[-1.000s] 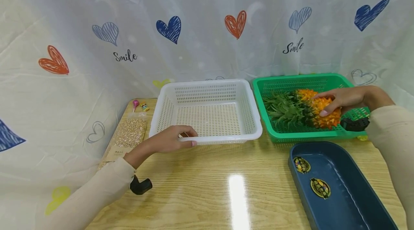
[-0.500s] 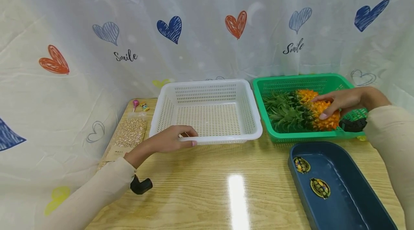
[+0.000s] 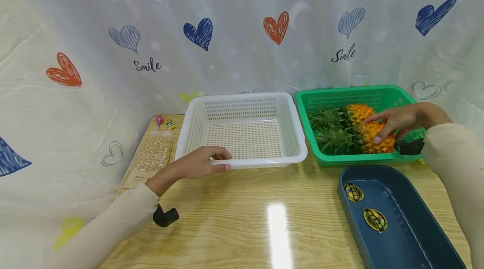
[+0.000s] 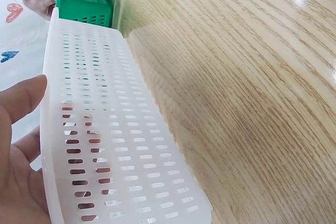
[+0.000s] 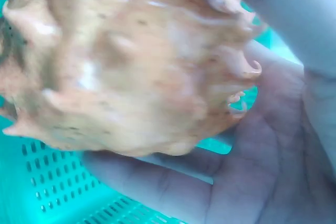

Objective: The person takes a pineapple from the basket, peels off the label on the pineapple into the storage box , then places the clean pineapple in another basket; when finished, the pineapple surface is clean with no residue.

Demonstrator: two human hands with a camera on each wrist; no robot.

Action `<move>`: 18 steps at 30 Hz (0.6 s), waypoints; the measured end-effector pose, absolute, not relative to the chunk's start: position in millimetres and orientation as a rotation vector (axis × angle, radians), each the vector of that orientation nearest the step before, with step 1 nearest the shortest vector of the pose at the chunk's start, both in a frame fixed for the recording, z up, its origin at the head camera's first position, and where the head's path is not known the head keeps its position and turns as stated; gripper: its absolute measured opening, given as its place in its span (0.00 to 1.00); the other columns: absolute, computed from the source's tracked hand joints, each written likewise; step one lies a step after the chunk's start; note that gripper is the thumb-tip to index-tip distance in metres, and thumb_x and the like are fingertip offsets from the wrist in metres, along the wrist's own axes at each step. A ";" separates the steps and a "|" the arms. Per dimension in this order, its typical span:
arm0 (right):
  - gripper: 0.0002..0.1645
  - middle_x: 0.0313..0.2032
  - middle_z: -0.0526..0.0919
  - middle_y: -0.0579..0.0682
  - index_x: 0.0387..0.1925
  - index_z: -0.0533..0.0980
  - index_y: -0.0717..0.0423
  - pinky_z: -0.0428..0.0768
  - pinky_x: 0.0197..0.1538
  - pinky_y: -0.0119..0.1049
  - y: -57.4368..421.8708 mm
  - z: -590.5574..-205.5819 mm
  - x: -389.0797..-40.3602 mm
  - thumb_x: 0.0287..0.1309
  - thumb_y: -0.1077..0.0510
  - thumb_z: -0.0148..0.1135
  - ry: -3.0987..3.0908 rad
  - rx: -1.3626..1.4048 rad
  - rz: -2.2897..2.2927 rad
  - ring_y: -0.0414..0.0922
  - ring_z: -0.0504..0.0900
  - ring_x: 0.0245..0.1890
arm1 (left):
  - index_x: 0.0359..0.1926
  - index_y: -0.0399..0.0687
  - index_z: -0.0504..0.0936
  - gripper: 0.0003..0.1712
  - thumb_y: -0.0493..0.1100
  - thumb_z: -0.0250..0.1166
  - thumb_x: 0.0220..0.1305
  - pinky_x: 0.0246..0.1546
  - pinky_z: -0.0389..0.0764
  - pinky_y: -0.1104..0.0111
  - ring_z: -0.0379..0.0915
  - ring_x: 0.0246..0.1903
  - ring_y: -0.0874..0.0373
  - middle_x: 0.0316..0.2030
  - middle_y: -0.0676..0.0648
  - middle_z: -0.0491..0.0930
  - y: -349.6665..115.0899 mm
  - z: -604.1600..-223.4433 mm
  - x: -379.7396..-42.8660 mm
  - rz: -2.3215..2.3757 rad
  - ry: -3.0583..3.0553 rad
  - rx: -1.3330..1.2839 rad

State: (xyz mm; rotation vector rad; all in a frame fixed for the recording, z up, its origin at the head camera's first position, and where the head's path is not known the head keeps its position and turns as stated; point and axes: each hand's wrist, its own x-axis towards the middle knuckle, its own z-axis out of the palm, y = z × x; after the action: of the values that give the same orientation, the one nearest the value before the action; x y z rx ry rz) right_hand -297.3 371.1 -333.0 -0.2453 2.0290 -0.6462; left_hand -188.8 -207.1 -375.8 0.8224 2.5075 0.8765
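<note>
My left hand (image 3: 202,163) grips the near rim of the white plastic basket (image 3: 264,161), thumb on the outside and fingers over the inside. In the left wrist view the slotted side wall of that basket (image 4: 100,124) fills the middle. My right hand (image 3: 402,121) holds an orange pineapple (image 3: 376,138) by its body inside the green basket (image 3: 340,160). Its leafy crown points left. A second pineapple (image 3: 359,112) lies just behind it. The right wrist view shows the held pineapple (image 5: 121,77) close up, with fingers curled under and around it.
A blue-grey tray (image 3: 401,218) with two round stickers stands at the front right. At the left lie a bag of pale kernels (image 3: 153,155), a pink lollipop (image 3: 159,120) and a small wrapped sweet (image 3: 170,125). A printed curtain (image 3: 242,59) hangs behind the table.
The right hand has shifted slightly left and turned the near pineapple, so its crown now lies more alongside the other's. The left hand has stayed on the white basket's rim.
</note>
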 end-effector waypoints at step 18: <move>0.56 0.71 0.26 0.82 0.79 0.40 0.62 0.77 0.59 0.59 367.2 -331.0 -296.0 0.66 0.53 0.66 2.041 -0.231 -0.679 0.79 0.33 0.71 | 0.55 0.54 0.81 0.18 0.56 0.63 0.71 0.57 0.76 0.55 0.76 0.54 0.54 0.54 0.51 0.81 -206.8 -373.3 -187.6 0.863 2.505 0.829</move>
State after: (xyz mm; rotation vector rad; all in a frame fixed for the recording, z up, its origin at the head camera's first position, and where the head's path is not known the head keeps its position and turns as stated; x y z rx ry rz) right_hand -296.0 367.2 -331.0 -0.2307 2.0414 -0.6787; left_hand -187.6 -206.8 -373.3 0.8287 2.5052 0.8630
